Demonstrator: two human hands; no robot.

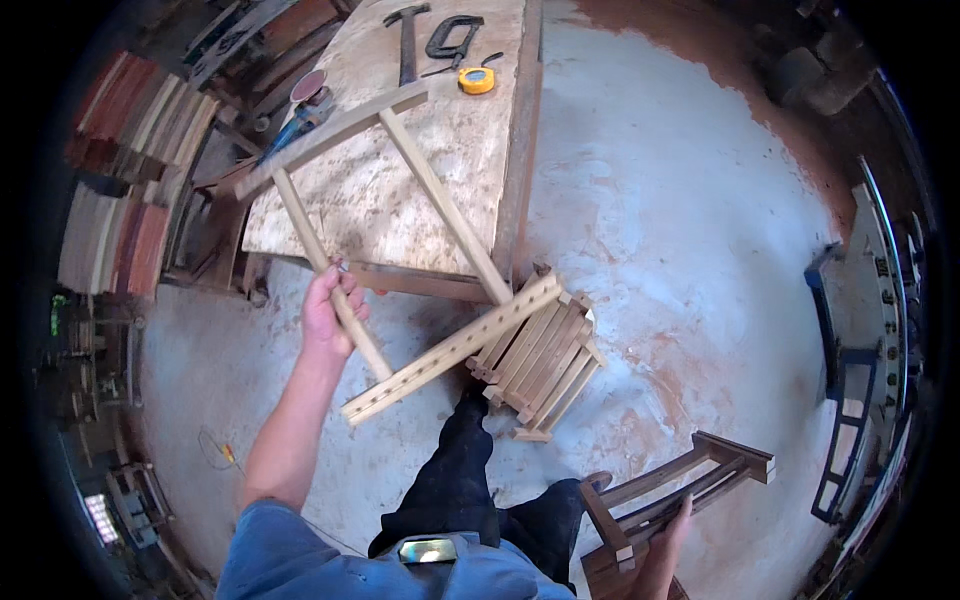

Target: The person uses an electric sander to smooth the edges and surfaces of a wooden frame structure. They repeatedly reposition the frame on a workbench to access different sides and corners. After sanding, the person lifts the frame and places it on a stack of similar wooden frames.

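Note:
My left hand (333,312) is closed around one crossbar of a light wooden frame (440,345). Two long rails joined by two crossbars make up this frame, and a row of small holes or slots runs along its nearer rail. It is tilted over the corner of the workbench. A small shiny bit shows by my left fingers, too small to name. At lower right, my right hand (672,535) grips a darker wooden frame (690,476) by its slats; part of that hand is hidden. Beyond my feet, stacked wooden frames (540,355) sit on the floor.
On the workbench (455,150) lie a hammer (407,45), a black C-clamp (453,38) and a yellow tape measure (476,80). Stacked boards (135,110) fill the left side. A blue-edged metal rack (845,430) stands at right. A cord with a yellow end (228,453) trails at left.

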